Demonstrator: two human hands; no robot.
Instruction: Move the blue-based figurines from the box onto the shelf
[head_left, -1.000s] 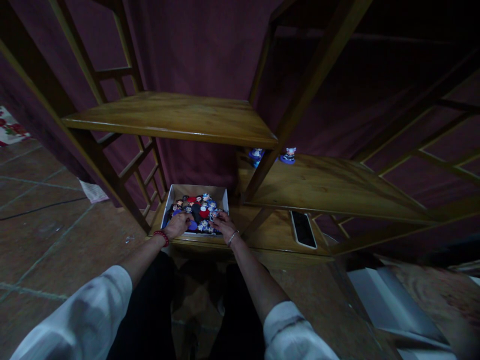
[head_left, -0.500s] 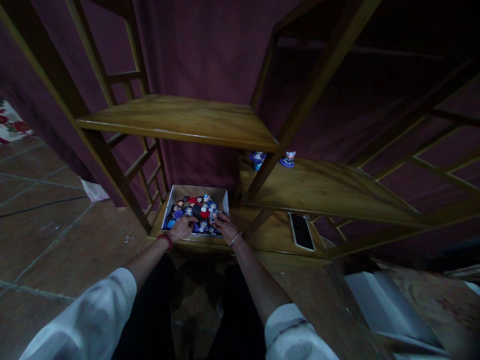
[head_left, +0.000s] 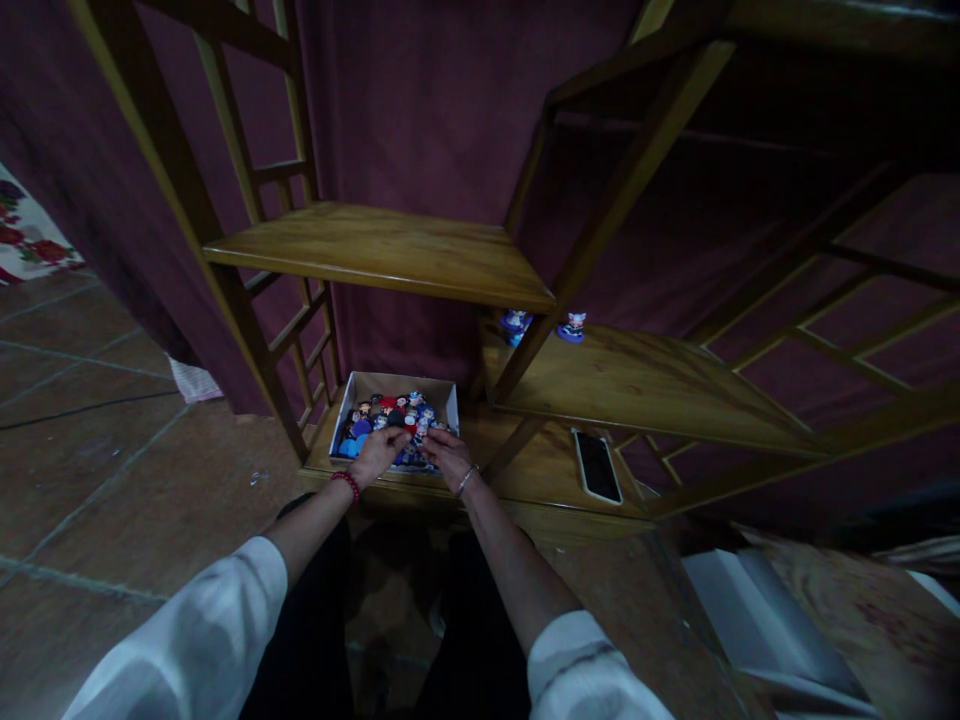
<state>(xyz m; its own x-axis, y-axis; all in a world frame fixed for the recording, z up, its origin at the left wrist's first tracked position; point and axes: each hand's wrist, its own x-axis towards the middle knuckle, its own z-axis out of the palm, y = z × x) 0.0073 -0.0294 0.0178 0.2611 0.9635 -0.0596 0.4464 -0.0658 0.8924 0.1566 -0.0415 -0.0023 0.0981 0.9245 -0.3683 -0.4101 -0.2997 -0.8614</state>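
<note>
A shallow cardboard box [head_left: 457, 400] packed with several small cartoon figurines [head_left: 361, 428] stands on the low wooden shelf before me. Over the front of the box, my left hand [head_left: 377, 453] has its fingers pinched together; what they hold, if anything, is too small to make out. My right hand [head_left: 450, 457] pinches a small figurine [head_left: 422, 435] by its side, close to the left fingertips. Red, blue, purple and black pieces show around the fingers. Both hands hide part of the box's front.
Two figurines, one at the post [head_left: 515, 322] and one right of it [head_left: 571, 327], stand on the right shelf [head_left: 645, 380]. A phone [head_left: 598, 467] lies on the lower board. An upper shelf [head_left: 382, 250] overhangs the box. An open pale box [head_left: 780, 620] sits at lower right.
My left hand has moved right, toward my right hand, so the fingertips are now nearly together over the box. The right hand has shifted slightly left. The view has turned a little.
</note>
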